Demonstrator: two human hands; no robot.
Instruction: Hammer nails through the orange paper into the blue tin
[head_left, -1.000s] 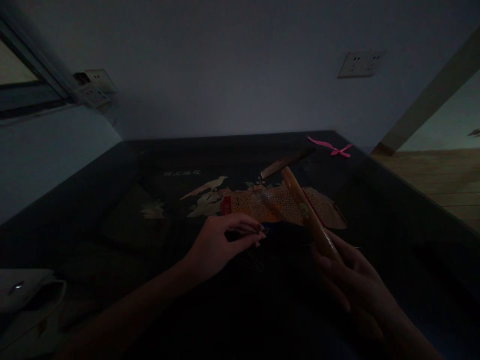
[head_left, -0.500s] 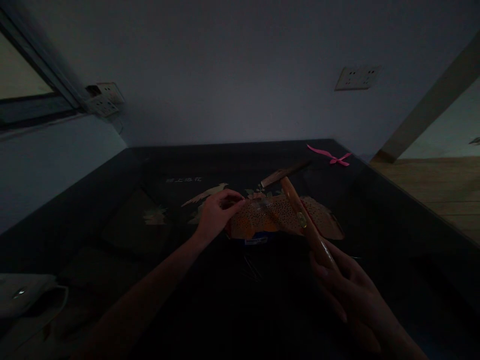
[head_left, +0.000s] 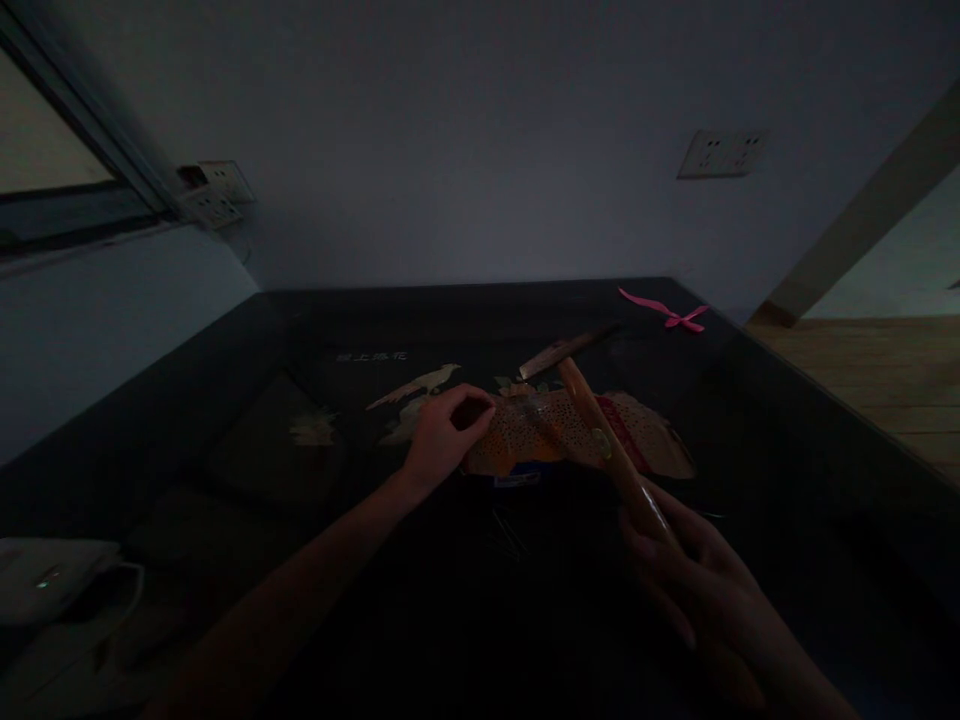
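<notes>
My right hand (head_left: 697, 570) is closed round the wooden handle of a hammer (head_left: 619, 460). The dark hammer head (head_left: 559, 357) hangs above the far edge of a brown piece full of small holes (head_left: 540, 425), which has orange patches and a dark red band on its right part. At the left end of this holed piece, my left hand (head_left: 446, 430) has thumb and forefinger pinched together. Whatever sits between those fingertips is too small and dark to make out. A blue object with a white label (head_left: 517, 478) shows under the near edge of the holed piece.
Everything stands on a dark table (head_left: 450, 310) printed with a bird (head_left: 420, 385) and writing. A pink ribbon (head_left: 675, 316) lies at the far right. Thin pale sticks or wires (head_left: 510, 535) lie nearer. A white device with a cord (head_left: 56, 580) is at left; a wall is behind.
The view has shifted slightly. The hammer head has moved a little left against the holed piece, uncovering more of its red band. My left hand keeps its pinch.
</notes>
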